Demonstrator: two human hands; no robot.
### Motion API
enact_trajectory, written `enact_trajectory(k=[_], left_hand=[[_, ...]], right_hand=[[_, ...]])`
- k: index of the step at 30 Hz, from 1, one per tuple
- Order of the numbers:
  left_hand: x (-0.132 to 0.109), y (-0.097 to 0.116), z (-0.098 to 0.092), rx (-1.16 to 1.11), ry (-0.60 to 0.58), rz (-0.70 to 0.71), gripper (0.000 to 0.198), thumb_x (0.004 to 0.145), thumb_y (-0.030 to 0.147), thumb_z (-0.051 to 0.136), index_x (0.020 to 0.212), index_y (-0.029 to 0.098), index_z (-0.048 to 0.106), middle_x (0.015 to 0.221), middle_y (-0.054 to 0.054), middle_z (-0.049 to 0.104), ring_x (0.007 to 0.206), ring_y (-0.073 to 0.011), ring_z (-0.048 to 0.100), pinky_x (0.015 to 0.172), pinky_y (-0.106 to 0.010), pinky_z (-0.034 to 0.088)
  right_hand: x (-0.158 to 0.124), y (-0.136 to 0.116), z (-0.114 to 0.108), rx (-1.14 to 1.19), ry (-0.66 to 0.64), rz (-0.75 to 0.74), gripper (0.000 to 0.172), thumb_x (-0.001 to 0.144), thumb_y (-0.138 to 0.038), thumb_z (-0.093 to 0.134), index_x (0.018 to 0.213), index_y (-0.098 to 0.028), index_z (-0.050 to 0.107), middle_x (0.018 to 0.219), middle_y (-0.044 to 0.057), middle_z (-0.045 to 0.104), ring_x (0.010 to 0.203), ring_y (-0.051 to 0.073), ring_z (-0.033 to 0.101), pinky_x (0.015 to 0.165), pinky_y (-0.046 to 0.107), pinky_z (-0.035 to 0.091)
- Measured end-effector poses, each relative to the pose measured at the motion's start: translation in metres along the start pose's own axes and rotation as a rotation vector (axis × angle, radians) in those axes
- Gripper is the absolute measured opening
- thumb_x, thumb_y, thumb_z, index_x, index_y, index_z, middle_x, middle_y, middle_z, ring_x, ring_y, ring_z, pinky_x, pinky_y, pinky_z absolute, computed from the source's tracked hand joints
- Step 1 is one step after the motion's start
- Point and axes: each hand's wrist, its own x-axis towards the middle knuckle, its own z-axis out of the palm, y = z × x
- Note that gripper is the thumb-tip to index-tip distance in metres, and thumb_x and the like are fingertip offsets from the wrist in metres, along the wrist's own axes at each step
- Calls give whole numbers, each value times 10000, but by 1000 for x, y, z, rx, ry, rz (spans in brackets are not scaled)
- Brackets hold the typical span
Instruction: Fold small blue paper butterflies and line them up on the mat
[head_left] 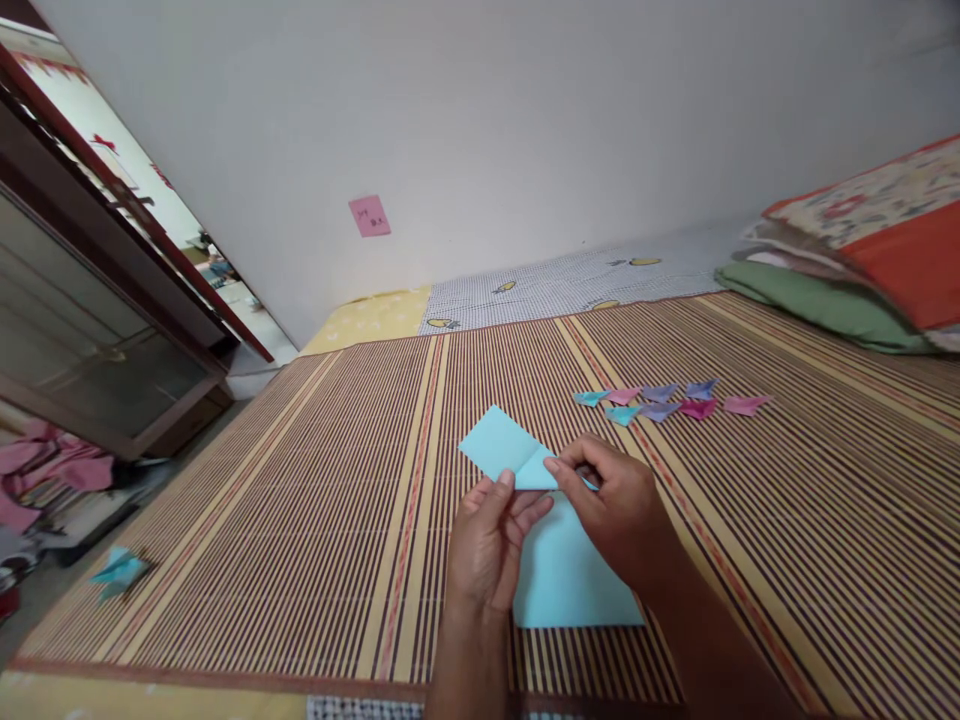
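A light blue sheet of paper (502, 448), partly folded, is held just above a striped bamboo mat (315, 500). My left hand (487, 545) pinches its lower edge with thumb and fingers. My right hand (611, 510) pinches the fold at the paper's right side with fingertips pressed together. A flat light blue sheet (570, 585) lies on the mat under my hands. Several small folded paper shapes (660, 402) in blue, pink and purple lie in a row beyond my right hand.
Another folded blue paper shape (116, 572) lies at the mat's left edge. Pillows and folded bedding (862, 260) are stacked at the right. A pink note (369, 216) is stuck to the white wall. A dark cabinet (90, 320) stands at the left.
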Motion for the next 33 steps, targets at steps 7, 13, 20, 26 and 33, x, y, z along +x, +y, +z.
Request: enact_trajectory(k=[7,13,20,26,33], left_hand=[[1,-1,0,16,9,7,231,739,230,853,880,82,745,904,-123,795,753,-199,744,702,-297,604],[-2,-2,4,13,21,-4,282,684,205,890,901,82,758,900,-103,796,749,-174,739,696,-269,607],[-1,-4,5,-8,46,-15,309,636,188,913,888,85,765,889,-101,800,734,-165,741,669,-251,613],[0,-4,3,-13,47,-6,263,639,182,910,834,89,760,840,-83,795,694,-150,732,648,-245,615],[-1,-4,5,0,79,-10,294,625,182,913,855,80,760,831,-92,793,665,-152,728,619,-237,599]], right_hand=[[0,-3,-1,-10,21,17,251,915,-289,586,681,-209,540,650,-19,563,593,151,498,601,285,376],[-1,-5,-1,-7,30,46,241,900,-288,594,678,-212,537,644,-16,565,588,152,492,600,290,381],[0,-5,0,-13,26,56,242,887,-283,606,668,-213,532,645,-13,564,599,158,498,597,292,377],[-1,-3,-1,-14,20,54,253,887,-293,610,663,-213,524,635,-20,546,596,156,492,593,289,370],[-1,-4,-1,-28,13,39,249,885,-282,605,659,-212,526,641,-16,564,592,151,496,586,288,378]])
